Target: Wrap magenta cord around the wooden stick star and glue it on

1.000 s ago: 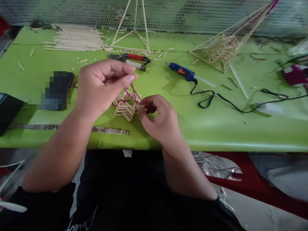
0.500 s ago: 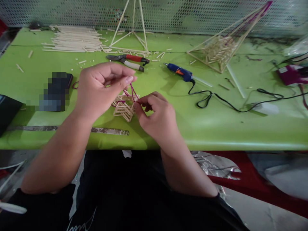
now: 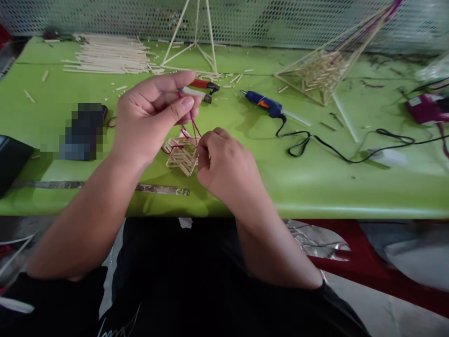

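My left hand (image 3: 154,110) pinches a purple string (image 3: 194,122) between thumb and fingers, above the green table. From there the string runs down to a small star-shaped frame of stacked wooden sticks (image 3: 181,159). My right hand (image 3: 224,157) is closed at the right edge of that frame, its fingertips pressed together where the string meets the sticks. Whether it grips string, a stick or both is hidden by the fingers. Another stretch of purple string lies over the frame's left side.
Pruning shears (image 3: 201,96) lie behind my left hand, partly covered. A blue glue gun (image 3: 263,104) with a black cord rests to the right. Farther back are a stick pile (image 3: 112,54), a stick pyramid (image 3: 196,45) and a leaning pyramid (image 3: 324,70). A phone (image 3: 86,133) lies left.
My left hand has turned slightly, its fingers lifting and opening out above the thumb, with the string still pinched. My right hand has rolled over and its fingers have curled in more.
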Available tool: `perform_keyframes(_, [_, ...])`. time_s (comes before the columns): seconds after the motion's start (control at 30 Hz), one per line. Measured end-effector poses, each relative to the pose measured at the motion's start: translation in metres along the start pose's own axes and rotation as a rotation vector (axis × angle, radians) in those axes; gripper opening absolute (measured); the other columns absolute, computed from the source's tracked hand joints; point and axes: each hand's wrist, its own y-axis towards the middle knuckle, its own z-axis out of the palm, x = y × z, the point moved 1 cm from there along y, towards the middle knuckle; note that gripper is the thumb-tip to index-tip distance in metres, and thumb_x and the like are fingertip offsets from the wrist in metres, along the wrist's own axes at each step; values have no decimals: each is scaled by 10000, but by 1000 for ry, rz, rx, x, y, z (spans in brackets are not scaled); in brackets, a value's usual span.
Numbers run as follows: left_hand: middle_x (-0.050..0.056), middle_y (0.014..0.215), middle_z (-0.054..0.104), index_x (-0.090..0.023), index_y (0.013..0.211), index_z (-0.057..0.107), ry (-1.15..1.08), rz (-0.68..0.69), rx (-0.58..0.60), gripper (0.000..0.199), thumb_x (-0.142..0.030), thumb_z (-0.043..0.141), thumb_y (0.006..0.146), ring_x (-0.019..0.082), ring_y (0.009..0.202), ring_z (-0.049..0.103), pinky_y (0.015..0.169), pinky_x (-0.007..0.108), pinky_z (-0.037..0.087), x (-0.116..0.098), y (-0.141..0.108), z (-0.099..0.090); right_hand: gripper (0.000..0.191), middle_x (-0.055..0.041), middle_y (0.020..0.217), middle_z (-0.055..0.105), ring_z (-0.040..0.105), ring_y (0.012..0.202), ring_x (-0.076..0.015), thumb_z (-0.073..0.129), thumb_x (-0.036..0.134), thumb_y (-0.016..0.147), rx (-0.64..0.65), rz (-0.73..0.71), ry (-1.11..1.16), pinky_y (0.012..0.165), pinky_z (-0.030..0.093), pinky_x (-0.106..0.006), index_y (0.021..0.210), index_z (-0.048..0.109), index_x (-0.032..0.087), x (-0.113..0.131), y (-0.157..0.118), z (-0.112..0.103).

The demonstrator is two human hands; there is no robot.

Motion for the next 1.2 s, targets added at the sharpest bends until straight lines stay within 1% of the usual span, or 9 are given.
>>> perform_keyframes(0.2, [-57,980,919,-369,1153,959,-43,-53,28,458,-574,1189,813,196,930,908,889,386,765,4,6,-4,151,-137,1155,777,590,827,-234,580,147,1079,-17,-39,56,724,365,-425,1046,708,222,-8,4,-1])
perform_keyframes(0.33, [-32,972,909,-356,1111,946,-17,-69,-14,340,-521,1143,889,212,956,918,911,395,767,8,8,-6,151,-129,1134,780,591,816,-229,578,148,1076,-19,-45,78,724,369,-422,1007,677,239,-10,4,0])
perform_keyframes(0.5, [-16,950,898,-300,893,890,35,-77,-25,240,-426,1092,929,215,960,926,988,423,801,10,12,-12,145,-122,1130,779,574,806,-220,593,147,1066,6,-39,117,730,381,-413,971,635,249,-10,6,-3])
perform_keyframes(0.57, [-11,991,911,-315,959,922,29,-143,-3,204,-418,1093,917,228,1001,934,1012,432,809,10,15,-17,148,-120,1118,779,574,812,-222,597,142,1066,13,-53,117,742,388,-411,972,636,249,-10,7,-4])
perform_keyframes(0.67, [0,1035,907,-346,1091,962,-34,-206,32,298,-439,1123,859,232,1016,922,997,423,810,6,21,-26,144,-131,1143,788,601,838,-234,593,137,1077,65,-43,79,751,393,-412,1005,666,238,-9,10,-7])
perform_keyframes(0.83, [15,999,856,-351,1098,985,-123,-338,111,367,-403,1157,778,176,876,819,959,376,802,-12,33,-36,181,-177,1205,810,687,932,-281,552,151,1119,161,-81,-18,777,404,-426,1095,722,210,-8,15,-12])
perform_keyframes(0.97, [24,995,820,-402,1068,978,-114,-328,93,376,-311,1131,736,184,808,730,870,359,777,-38,44,-38,162,-173,1183,823,665,877,-269,587,139,1101,174,-164,-19,775,392,-434,1092,731,211,-14,19,-14])
perform_keyframes(1.07, [25,882,709,-414,1079,970,-101,-331,103,311,-317,1065,799,174,716,610,740,340,689,-61,40,-34,143,-165,1176,826,640,839,-254,600,172,1124,182,-225,-6,767,397,-433,1090,733,216,-19,22,-13])
perform_keyframes(1.2, [-2,681,435,-425,999,947,-39,-308,38,181,-397,1063,863,162,599,384,565,352,492,-90,13,-20,160,-162,1156,827,637,842,-256,585,181,1134,177,-248,13,764,415,-421,1081,732,214,-22,24,-8])
